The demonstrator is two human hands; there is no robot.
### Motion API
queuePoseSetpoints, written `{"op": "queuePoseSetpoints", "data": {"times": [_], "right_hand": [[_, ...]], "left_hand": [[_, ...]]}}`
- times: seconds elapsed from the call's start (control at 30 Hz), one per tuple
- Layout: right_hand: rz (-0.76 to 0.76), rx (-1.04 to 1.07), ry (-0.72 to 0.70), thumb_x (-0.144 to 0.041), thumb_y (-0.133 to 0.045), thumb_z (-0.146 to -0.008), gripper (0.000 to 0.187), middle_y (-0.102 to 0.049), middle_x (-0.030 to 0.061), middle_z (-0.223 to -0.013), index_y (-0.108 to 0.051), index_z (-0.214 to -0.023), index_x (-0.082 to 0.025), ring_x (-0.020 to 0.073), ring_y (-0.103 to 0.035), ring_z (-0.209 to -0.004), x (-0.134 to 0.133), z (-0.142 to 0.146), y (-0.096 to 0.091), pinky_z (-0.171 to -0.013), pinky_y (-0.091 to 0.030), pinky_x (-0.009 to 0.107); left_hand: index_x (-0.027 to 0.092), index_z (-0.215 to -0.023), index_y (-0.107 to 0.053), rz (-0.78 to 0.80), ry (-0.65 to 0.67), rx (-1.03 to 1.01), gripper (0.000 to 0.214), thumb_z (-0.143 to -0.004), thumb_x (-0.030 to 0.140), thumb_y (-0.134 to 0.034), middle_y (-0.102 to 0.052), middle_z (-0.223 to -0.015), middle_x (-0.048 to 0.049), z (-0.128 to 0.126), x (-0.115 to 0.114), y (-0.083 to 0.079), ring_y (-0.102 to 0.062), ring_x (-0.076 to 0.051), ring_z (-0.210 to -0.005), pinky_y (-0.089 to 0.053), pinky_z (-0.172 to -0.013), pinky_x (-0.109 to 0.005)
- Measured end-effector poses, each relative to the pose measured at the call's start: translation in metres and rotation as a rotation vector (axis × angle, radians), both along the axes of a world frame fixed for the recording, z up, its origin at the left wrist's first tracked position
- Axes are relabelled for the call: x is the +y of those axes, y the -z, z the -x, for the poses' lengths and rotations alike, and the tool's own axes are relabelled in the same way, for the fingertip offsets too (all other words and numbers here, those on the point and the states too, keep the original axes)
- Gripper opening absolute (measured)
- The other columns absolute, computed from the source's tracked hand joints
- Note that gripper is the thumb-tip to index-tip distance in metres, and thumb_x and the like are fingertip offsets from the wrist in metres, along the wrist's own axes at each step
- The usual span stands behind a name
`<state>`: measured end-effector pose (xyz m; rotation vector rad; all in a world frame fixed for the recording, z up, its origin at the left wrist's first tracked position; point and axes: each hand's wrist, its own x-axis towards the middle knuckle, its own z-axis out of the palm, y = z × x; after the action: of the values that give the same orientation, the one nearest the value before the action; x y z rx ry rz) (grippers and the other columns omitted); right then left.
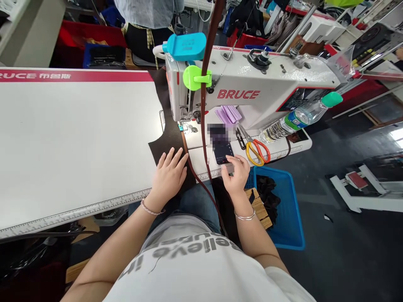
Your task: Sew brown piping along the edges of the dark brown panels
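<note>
My left hand (pixel 170 176) lies flat with spread fingers on a dark brown leather panel (pixel 166 144), which runs under the presser foot of a white BRUCE sewing machine (pixel 239 84). My right hand (pixel 234 174) is curled at the lower edge of a smartphone (pixel 223 153) lying on the machine table. Whether those fingers grip the phone, I cannot tell. A long brown leather strip (pixel 204 92) hangs down in front of the machine, between my hands. Its lower end is hidden by my lap.
Orange-and-yellow scissors (pixel 256 153), a plastic water bottle (pixel 292 121) and purple paper slips (pixel 228 114) lie beside the machine. A wide white extension table (pixel 75 142) fills the left. A blue basket (pixel 277 209) holding dark material sits low at right. A co-worker's back (pixel 147 16) shows beyond.
</note>
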<state>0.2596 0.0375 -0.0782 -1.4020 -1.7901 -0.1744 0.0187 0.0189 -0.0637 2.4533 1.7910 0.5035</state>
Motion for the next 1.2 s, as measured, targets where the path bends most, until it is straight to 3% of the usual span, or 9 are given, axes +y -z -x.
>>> {"op": "queuePoseSetpoints", "data": {"times": [0.47, 0.83, 0.97, 1.07, 1.2], "right_hand": [[-0.029, 0.038, -0.046, -0.027, -0.06, -0.084, 0.017, -0.072, 0.0074, -0.094, -0.059, -0.1, -0.021, 0.0273, -0.059, -0.107, 0.012, -0.002, 0.003, -0.096, -0.042, 0.045], [0.049, -0.027, -0.014, -0.032, -0.057, -0.087, 0.02, -0.072, 0.0082, -0.1, -0.059, -0.105, -0.021, 0.0293, -0.059, -0.111, 0.014, 0.0, 0.006, -0.098, -0.041, 0.047], [0.15, -0.092, -0.019, -0.04, -0.056, -0.088, 0.043, -0.062, 0.0141, -0.127, -0.052, -0.126, -0.019, 0.036, -0.043, -0.133, 0.018, 0.001, 0.001, -0.106, -0.033, 0.057], [0.114, -0.086, -0.016, -0.043, -0.057, -0.087, 0.054, -0.052, 0.017, -0.139, -0.045, -0.133, -0.018, 0.0401, -0.032, -0.14, 0.018, 0.002, -0.006, -0.108, -0.029, 0.065], [-0.109, 0.107, -0.058, -0.028, -0.054, -0.089, 0.033, -0.066, 0.0139, -0.112, -0.054, -0.121, -0.02, 0.0333, -0.055, -0.12, -0.003, 0.012, -0.01, -0.097, -0.047, 0.057]], "left_hand": [[0.016, -0.141, -0.049, -0.007, -0.003, 0.013, 0.047, -0.098, 0.027, -0.036, -0.043, -0.151, -0.0095, 0.0, 0.0, -0.002, -0.031, -0.032, -0.144, -0.026, -0.118, -0.052], [0.016, -0.14, -0.05, 0.007, -0.002, 0.017, 0.046, -0.098, 0.028, -0.035, -0.043, -0.151, -0.009, 0.0, 0.0, -0.004, -0.031, -0.032, -0.144, -0.026, -0.118, -0.052], [0.017, -0.141, -0.05, 0.007, -0.002, 0.005, 0.047, -0.098, 0.028, -0.035, -0.043, -0.151, -0.0092, 0.0, 0.0, -0.004, -0.03, -0.032, -0.144, -0.026, -0.117, -0.053], [0.018, -0.141, -0.049, 0.003, -0.003, -0.003, 0.047, -0.098, 0.028, -0.035, -0.043, -0.151, -0.0084, 0.0, 0.0, -0.003, -0.031, -0.032, -0.144, -0.026, -0.117, -0.053], [0.017, -0.14, -0.051, 0.005, -0.001, 0.004, 0.046, -0.098, 0.03, -0.035, -0.044, -0.151, -0.0084, 0.001, 0.0, -0.001, -0.031, -0.032, -0.144, -0.026, -0.118, -0.053]]}}
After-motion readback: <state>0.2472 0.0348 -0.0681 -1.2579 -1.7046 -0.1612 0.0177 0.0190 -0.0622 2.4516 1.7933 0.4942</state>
